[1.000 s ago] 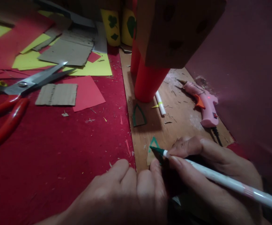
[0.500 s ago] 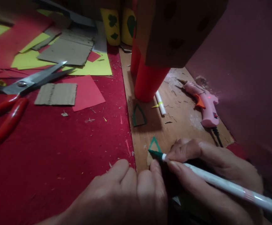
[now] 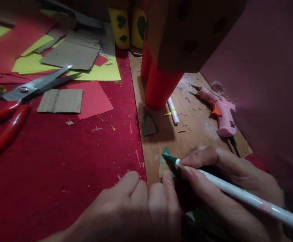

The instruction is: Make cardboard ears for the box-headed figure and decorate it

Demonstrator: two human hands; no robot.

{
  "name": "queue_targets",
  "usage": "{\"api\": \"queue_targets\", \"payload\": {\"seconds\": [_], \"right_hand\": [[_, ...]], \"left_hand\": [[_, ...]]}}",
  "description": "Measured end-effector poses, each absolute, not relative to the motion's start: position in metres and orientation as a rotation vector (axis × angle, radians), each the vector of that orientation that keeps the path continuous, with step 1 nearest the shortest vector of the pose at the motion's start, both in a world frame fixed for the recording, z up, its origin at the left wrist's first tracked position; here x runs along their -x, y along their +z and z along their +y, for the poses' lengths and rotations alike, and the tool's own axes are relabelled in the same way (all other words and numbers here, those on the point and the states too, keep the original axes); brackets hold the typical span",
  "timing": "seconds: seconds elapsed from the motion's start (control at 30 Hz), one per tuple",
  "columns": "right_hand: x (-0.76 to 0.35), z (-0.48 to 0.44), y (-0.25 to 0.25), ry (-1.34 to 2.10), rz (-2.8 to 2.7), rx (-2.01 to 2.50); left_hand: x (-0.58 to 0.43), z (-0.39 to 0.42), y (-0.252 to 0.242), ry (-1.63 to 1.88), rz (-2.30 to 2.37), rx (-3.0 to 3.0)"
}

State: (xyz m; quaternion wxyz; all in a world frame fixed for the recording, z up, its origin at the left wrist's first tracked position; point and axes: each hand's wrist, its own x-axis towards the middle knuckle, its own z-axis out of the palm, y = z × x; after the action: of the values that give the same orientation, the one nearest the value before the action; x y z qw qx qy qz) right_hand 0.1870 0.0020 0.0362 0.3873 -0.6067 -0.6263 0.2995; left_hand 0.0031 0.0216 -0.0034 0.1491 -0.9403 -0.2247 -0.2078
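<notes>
My right hand (image 3: 227,181) pinches a white pen with a green tip (image 3: 237,193). The tip rests on a small pointed cardboard piece (image 3: 164,166) edged in green, lying on the wooden board (image 3: 191,131). My left hand (image 3: 136,208) lies beside it with curled fingers, its fingertips pressing on the near edge of that piece. A second arch-shaped cardboard piece (image 3: 149,123) with a green outline lies farther up the board.
A pink glue gun (image 3: 219,109) and a white stick (image 3: 173,110) lie on the board by red tubes (image 3: 158,85) under a cardboard block (image 3: 186,33). Red-handled scissors (image 3: 17,101), cardboard scraps (image 3: 60,101) and coloured paper (image 3: 96,72) cover the red cloth at left.
The pen tip slid down the piece's left edge, then back up toward its top. My left hand has stayed in place.
</notes>
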Motion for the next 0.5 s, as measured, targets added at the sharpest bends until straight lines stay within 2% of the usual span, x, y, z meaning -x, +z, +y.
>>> {"api": "queue_targets", "payload": {"seconds": [0.5], "right_hand": [[-0.1897, 0.0031, 0.0388, 0.789, -1.632, 1.499]], "left_hand": [[-0.003, 0.0245, 0.0021, -0.641, -0.654, 2.666]]}}
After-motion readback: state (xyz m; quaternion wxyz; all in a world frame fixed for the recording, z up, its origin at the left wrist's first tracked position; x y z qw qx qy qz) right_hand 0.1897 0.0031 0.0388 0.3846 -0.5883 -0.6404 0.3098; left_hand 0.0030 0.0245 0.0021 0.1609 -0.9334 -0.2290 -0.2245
